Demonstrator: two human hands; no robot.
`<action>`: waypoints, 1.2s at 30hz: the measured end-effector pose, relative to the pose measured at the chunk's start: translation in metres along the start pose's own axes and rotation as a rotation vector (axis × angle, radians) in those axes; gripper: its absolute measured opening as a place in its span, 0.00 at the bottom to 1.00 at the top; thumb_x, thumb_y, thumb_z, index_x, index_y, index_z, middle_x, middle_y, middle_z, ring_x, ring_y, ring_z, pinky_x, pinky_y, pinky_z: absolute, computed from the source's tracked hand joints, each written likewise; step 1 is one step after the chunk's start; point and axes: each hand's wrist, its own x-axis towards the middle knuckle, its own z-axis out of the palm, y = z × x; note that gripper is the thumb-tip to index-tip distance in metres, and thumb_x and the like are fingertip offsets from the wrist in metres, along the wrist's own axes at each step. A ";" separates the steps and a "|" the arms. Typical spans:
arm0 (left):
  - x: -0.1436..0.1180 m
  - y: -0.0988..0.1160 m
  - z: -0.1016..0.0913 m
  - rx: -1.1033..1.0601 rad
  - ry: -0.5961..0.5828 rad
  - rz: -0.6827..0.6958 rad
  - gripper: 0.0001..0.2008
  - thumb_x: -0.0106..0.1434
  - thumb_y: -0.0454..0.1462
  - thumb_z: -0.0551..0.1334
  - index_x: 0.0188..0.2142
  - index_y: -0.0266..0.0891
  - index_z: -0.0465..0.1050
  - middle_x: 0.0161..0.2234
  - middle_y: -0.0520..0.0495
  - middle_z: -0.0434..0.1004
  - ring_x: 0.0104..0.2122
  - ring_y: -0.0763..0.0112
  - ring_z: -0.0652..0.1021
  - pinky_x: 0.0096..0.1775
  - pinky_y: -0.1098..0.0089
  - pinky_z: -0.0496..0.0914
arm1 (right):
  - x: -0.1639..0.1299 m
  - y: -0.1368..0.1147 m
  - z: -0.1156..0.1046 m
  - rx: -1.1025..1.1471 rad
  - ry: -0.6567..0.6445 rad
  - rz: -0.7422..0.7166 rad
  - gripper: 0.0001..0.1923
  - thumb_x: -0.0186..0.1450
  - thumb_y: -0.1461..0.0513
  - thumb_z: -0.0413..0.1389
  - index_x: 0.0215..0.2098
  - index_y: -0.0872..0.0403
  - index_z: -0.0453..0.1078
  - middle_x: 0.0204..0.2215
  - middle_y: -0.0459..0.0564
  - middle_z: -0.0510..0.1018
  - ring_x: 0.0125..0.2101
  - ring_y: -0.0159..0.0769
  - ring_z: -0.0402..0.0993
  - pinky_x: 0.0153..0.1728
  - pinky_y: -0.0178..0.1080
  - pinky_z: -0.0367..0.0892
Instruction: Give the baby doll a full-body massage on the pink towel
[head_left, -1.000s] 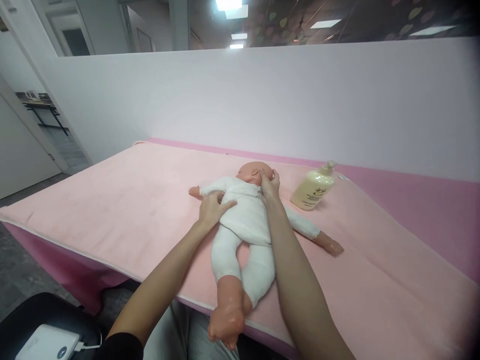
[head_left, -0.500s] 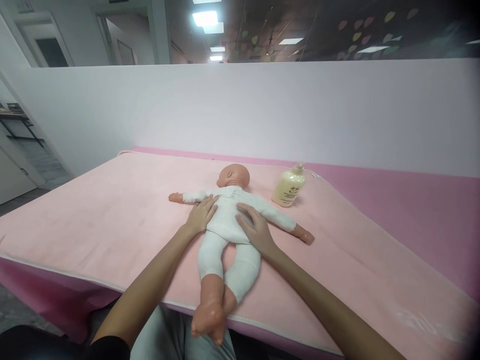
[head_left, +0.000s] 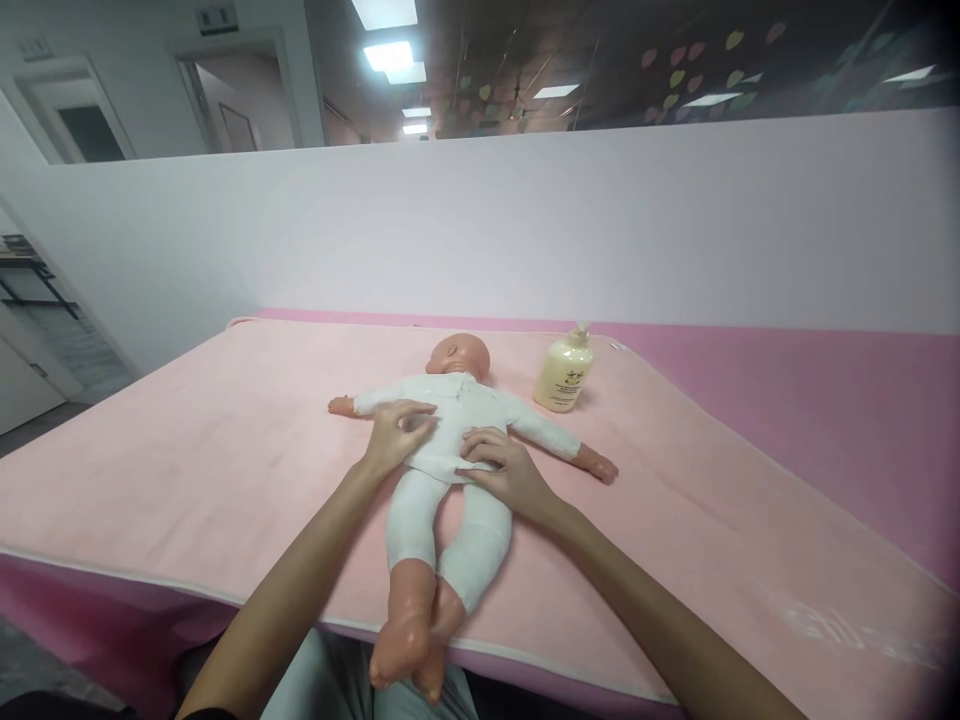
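A baby doll (head_left: 446,430) in a white top and white leggings lies belly down on a pink towel, head away from me, arms spread and feet at the near edge. My left hand (head_left: 397,432) rests on the left side of its back, fingers curved and thumb apart from them. On the lower right of the back lies my right hand (head_left: 506,468), its fingers bent and the thumb near the top's hem. Neither hand has anything visibly gripped. Beyond the doll's right-hand arm stands a pale yellow pump bottle (head_left: 564,374).
The pink towel (head_left: 247,450) covers much of a table with a darker pink cover (head_left: 862,420). A white half-height wall (head_left: 480,225) rises behind it. Under the near edge my legs (head_left: 330,680) show in grey trousers.
Both hands have gone from lying flatter to having bent fingers. My right hand has shifted slightly down toward the top's hem. The doll stays in the same pose as the view shifts a little.
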 end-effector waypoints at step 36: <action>0.050 0.022 0.024 0.720 -0.333 -0.109 0.12 0.51 0.32 0.58 0.34 0.38 0.78 0.34 0.42 0.80 0.36 0.60 0.78 0.36 0.66 0.68 | 0.044 0.017 -0.012 -0.187 -0.079 0.390 0.14 0.62 0.65 0.55 0.46 0.57 0.71 0.47 0.52 0.75 0.47 0.36 0.71 0.51 0.38 0.63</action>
